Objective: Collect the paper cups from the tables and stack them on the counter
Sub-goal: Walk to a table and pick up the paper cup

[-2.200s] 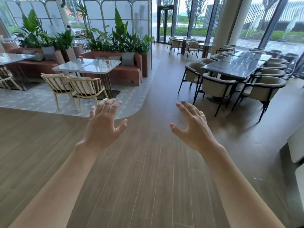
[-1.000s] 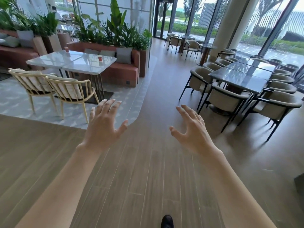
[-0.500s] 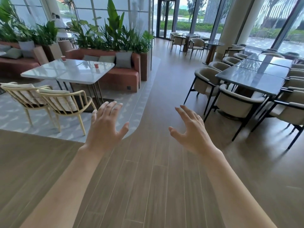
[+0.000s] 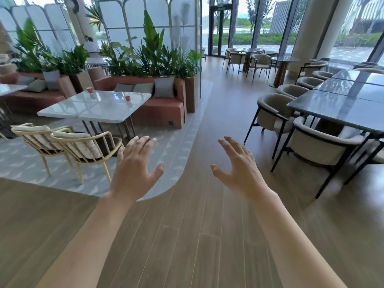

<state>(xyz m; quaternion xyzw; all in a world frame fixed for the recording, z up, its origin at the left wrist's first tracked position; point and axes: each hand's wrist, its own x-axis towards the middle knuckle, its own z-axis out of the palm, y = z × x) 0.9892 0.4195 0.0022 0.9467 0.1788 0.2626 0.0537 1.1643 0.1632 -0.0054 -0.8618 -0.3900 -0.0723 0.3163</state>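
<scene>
Two small orange paper cups stand upright on a white marble table (image 4: 87,113) at the left: one cup (image 4: 128,98) near its right edge, the other cup (image 4: 89,90) at its far side. My left hand (image 4: 135,169) and my right hand (image 4: 239,169) are stretched out in front of me over the wooden floor, fingers spread and holding nothing. Both hands are well short of the table and the cups.
Two cream slatted chairs (image 4: 83,146) stand on the near side of the white table. A terracotta sofa (image 4: 166,107) and planters lie behind it. At the right stand a long dark table (image 4: 340,109) and several beige armchairs (image 4: 315,142). A wooden aisle runs between them.
The view has moved forward along the floor, so the white table with the cups and the dark table are nearer. Both hands stay open and held out as before.
</scene>
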